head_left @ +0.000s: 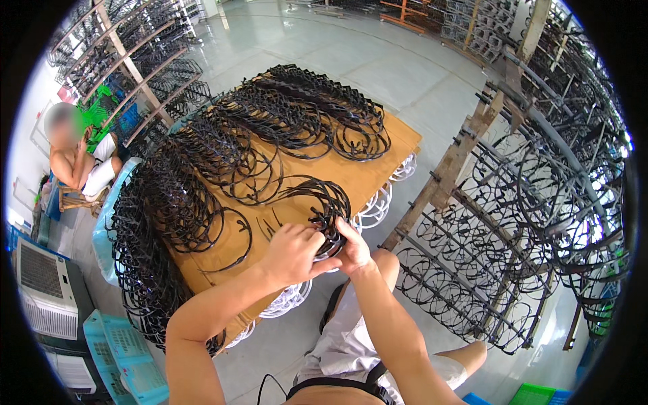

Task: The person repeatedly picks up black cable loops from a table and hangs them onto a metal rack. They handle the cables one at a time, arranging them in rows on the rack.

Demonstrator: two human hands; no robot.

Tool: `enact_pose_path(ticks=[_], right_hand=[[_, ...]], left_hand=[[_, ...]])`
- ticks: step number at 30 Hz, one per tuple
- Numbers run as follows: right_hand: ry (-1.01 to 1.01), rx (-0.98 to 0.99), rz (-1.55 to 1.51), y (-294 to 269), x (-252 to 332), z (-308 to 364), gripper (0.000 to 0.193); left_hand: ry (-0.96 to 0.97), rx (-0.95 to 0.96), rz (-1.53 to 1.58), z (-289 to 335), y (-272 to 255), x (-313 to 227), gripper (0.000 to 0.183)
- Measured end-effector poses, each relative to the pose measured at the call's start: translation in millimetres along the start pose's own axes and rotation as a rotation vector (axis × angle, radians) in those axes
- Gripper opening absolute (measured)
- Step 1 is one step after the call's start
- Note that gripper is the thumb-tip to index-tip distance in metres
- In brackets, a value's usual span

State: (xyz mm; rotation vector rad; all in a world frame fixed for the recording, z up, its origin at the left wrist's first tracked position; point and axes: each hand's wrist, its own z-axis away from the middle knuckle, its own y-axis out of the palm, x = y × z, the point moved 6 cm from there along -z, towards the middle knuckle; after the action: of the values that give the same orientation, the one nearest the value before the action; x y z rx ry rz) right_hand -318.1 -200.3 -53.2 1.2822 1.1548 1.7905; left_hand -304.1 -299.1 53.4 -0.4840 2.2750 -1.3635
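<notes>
So the right hand (354, 252) has thumb and fingers pinched on the near end of a bundle of thin black loops (332, 197), and the left hand (295, 253) curls in from the left against that end, can't tell if it's actually gripping. Bundle's straight ahead of both hands, neither really nearer, its long curve running away then bending left over the brown cardboard surface (398, 138). Beyond that, piles of black loops (209, 148) ahead and left, plus a rack (442, 172) off right.

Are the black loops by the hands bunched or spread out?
Bunched: the black loops overlap in a thick cluster, with the left hand and right hand at its near end.
</notes>
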Motion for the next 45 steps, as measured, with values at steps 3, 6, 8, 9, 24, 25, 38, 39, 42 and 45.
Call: enact_pose_path(ticks=[3, 6, 8, 9, 24, 25, 38, 39, 42, 45], right_hand=[[-0.081, -0.127, -0.134, -16, 3, 8, 0.036], [-0.131, -0.211, -0.151, -25, 17, 34, 0.039], [-0.214, -0.309, -0.178, -27, 33, 61, 0.04], [-0.26, -0.318, -0.213, -27, 41, 73, 0.042], [0.201, -0.268, -0.156, 10, 34, 229, 0.046], [0.187, -0.263, -0.113, -3, 29, 232, 0.056], [-0.606, -0.52, 1.451, -17, 73, 323, 0.046], [-0.639, -0.531, 1.465, -21, 68, 319, 0.04], [-0.695, -0.509, 1.128, -40, 64, 327, 0.032], [-0.738, -0.466, 0.793, -53, 61, 338, 0.032]], left_hand=[[-0.174, -0.243, 0.094, -1, -26, 20, 0.029], [-0.433, -0.205, 0.14, -8, -47, 17, 0.031], [-0.556, 0.275, 0.437, -1, -33, -23, 0.034], [-0.398, 0.638, 0.367, 3, -29, -61, 0.041], [0.1, -0.39, 0.96, 20, 78, -157, 0.102], [0.178, -0.413, 0.741, 10, 64, -172, 0.089], [-0.584, -0.219, 1.862, 20, 135, -211, 0.018], [-0.612, -0.213, 1.844, 23, 139, -216, 0.018], [-0.602, -0.091, 1.824, 27, 147, -218, 0.017], [-0.49, 0.088, 1.745, 25, 144, -226, 0.012]])
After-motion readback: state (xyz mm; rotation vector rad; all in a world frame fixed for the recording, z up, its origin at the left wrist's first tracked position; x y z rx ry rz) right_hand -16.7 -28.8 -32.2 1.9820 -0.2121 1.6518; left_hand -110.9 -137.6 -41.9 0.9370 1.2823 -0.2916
